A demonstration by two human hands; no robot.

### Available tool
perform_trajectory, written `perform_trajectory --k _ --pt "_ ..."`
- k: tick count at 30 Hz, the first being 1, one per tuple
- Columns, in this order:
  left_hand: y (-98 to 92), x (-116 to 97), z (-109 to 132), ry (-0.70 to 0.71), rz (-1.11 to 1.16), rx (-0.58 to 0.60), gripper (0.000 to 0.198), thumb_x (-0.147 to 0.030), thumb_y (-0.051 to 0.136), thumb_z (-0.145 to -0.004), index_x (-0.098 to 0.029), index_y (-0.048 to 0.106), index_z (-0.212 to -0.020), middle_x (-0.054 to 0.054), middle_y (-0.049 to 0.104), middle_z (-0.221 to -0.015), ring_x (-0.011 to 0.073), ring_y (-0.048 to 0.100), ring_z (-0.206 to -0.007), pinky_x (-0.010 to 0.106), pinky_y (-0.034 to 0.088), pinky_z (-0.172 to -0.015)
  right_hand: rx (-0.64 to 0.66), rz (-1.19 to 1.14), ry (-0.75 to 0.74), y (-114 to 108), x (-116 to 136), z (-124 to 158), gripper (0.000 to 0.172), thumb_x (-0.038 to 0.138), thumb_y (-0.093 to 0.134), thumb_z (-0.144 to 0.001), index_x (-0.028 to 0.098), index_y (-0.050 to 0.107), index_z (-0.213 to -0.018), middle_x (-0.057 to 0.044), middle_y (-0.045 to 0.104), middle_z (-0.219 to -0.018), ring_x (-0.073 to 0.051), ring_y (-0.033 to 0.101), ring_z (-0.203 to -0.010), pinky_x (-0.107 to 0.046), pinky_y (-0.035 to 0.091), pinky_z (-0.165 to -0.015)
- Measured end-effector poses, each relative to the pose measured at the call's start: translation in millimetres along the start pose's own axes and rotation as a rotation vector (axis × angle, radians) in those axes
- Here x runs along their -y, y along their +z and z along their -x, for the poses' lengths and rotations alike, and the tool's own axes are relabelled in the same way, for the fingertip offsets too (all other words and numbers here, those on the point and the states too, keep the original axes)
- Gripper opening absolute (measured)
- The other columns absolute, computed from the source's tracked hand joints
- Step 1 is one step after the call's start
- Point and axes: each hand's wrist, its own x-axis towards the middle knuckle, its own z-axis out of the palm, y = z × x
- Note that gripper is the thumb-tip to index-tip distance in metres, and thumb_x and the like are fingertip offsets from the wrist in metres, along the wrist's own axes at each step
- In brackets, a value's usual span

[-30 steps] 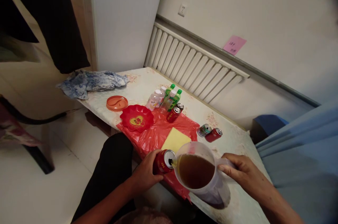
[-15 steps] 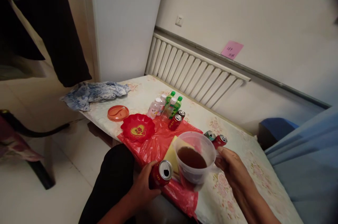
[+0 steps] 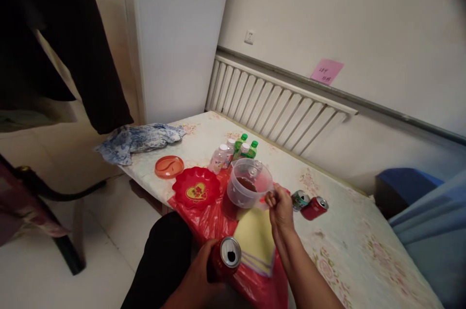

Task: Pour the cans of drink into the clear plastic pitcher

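In the lower middle, my left hand point(image 3: 201, 270) is wrapped round an opened red drink can point(image 3: 224, 258), its top facing up. My right hand point(image 3: 282, 204) grips the handle of a clear plastic measuring jug point(image 3: 238, 192) partly filled with brown liquid. The jug is over the red plastic bag point(image 3: 204, 221), and I cannot tell whether it touches it. A folded yellow cloth point(image 3: 255, 238) with a striped edge lies on the bag between the can and the jug. Beside the jug is a red scalloped plate point(image 3: 184, 197). Cans behind the jug show only through its wall.
Several bottles with white caps point(image 3: 218, 157) and green caps point(image 3: 254, 149) stand behind the jug. A green can point(image 3: 299, 200) and a red can point(image 3: 315, 208) are to the right. An orange dish point(image 3: 169, 167) and a crumpled blue cloth point(image 3: 145, 140) lie at left. Behind is a radiator point(image 3: 269, 98).
My right hand has moved the jug left and away from me, over the bag, uncovering the yellow cloth. My left hand still holds the red can. The view has shifted slightly.
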Motion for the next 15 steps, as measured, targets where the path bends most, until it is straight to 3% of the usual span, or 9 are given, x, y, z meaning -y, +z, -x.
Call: perform_trajectory --k 9,15 --pt "-5.7 2 -6 -0.028 0.026 -0.002 0.081 -0.003 0.066 -0.052 -0.022 0.045 -0.129 0.010 0.057 -0.134 0.0315 0.050 -0.127 0.045 0.036 -0.111 -0.020 0.052 0.021 8 -41 -5 0.034 0.039 0.054 -0.079 0.024 0.032 -0.057 0.011 0.028 -0.049 -0.008 0.024 -0.043 -0.024 0.025 -0.044" --pt "-5.1 -5 -9 -0.033 0.047 -0.013 0.083 -0.002 0.065 -0.052 -0.022 0.046 -0.130 0.009 0.057 -0.135 0.0304 0.050 -0.128 0.045 0.035 -0.112 -0.009 0.147 0.025 4 -42 -3 0.036 0.042 0.052 -0.082 0.024 0.039 -0.053 0.009 0.036 -0.047 -0.010 0.033 -0.043 -0.025 0.031 -0.046"
